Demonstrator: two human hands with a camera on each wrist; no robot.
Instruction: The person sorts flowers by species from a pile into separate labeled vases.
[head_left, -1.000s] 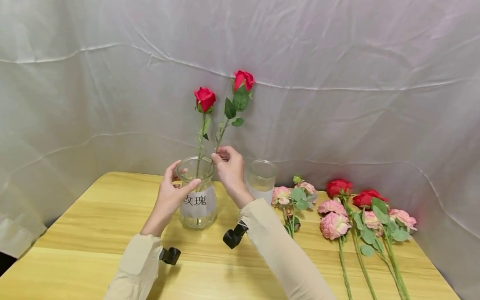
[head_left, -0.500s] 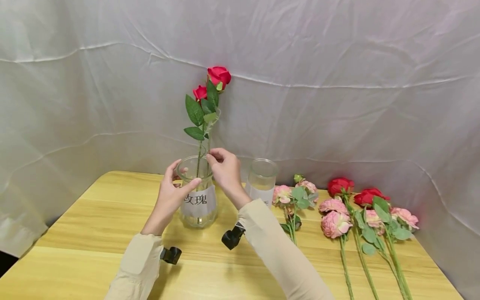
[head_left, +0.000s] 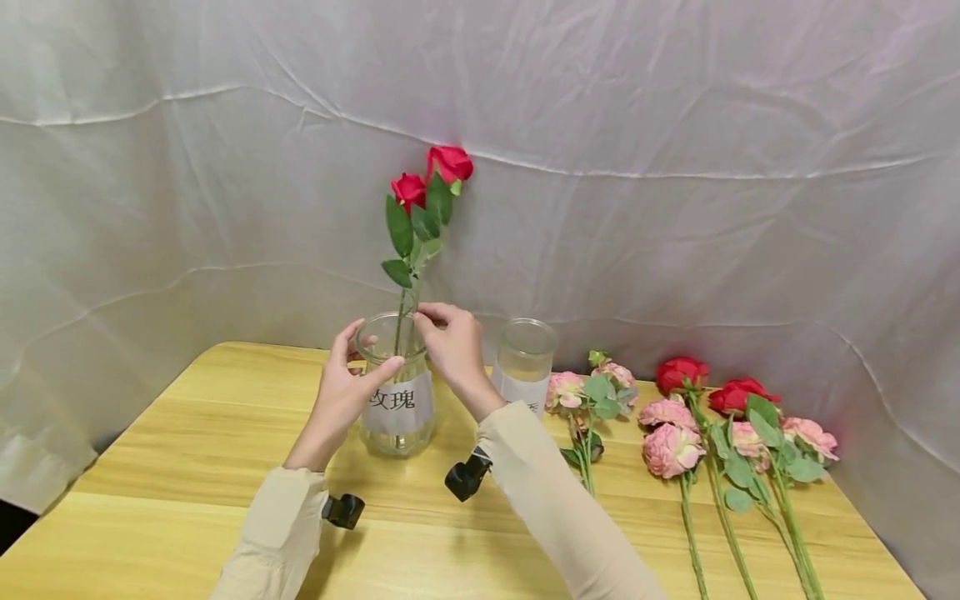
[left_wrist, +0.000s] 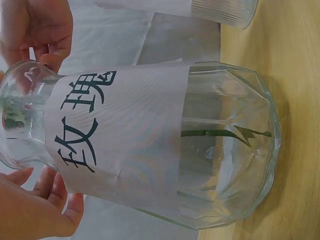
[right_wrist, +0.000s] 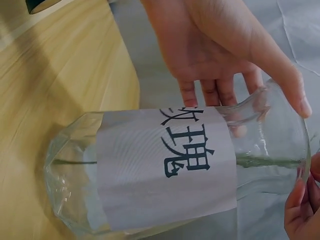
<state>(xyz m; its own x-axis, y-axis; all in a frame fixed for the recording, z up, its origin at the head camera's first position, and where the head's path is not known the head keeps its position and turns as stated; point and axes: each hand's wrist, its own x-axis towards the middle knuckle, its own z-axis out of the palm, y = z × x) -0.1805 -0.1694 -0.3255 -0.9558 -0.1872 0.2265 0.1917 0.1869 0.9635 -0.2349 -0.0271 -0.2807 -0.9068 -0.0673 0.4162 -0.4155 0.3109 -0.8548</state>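
A clear glass vase (head_left: pixel 397 443) with a white label stands upright on the table. My left hand (head_left: pixel 343 392) holds it around the neck, thumb in front and fingers behind. At the right side of the rim, my right hand (head_left: pixel 456 348) pinches the stem of a red rose (head_left: pixel 450 164) with green leaves. Another red rose (head_left: pixel 408 192) stands in the vase, its bloom partly behind the first one's leaves. Through the glass in the left wrist view, a green stem (left_wrist: pixel 207 133) reaches close to the vase bottom. The label (right_wrist: pixel 165 170) hides the stems' middle part.
A second labelled glass jar (head_left: pixel 527 350) stands right of the vase, partly behind my right arm. Pink flowers (head_left: pixel 671 450) and red flowers (head_left: pixel 681 375) lie on the wooden table (head_left: pixel 187 467) at the right. A grey cloth (head_left: pixel 637 100) hangs behind.
My right hand has shifted slightly left with its rose, which turned and came from apart on the right to beside the other rose. Most recently the bloom sank a little. The left hand stays put.
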